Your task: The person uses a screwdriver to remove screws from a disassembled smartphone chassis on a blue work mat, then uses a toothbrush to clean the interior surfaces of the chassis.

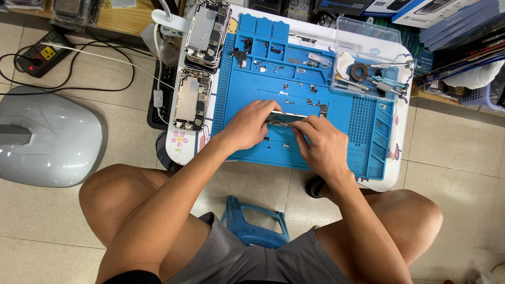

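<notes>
Grey shorts point(231, 257) and bare knees fill the near edge of the view, with a blue stool point(255, 223) between the legs. Just beyond, a small white table point(397, 158) carries a blue work mat point(310, 100) that covers most of its top. Near the mat's front edge, about midway along it, the left hand point(247, 126) and the right hand point(321, 144) meet over a narrow circuit board point(281, 119); the fingers of both pinch it, one from each end, and it lies low against the mat. Small screws and parts lie scattered on the mat behind the hands. At the table's far right corner a clear plastic tray point(368, 31) holds tools. Along the left edge lie two opened phone housings point(192, 100), one behind the other.
</notes>
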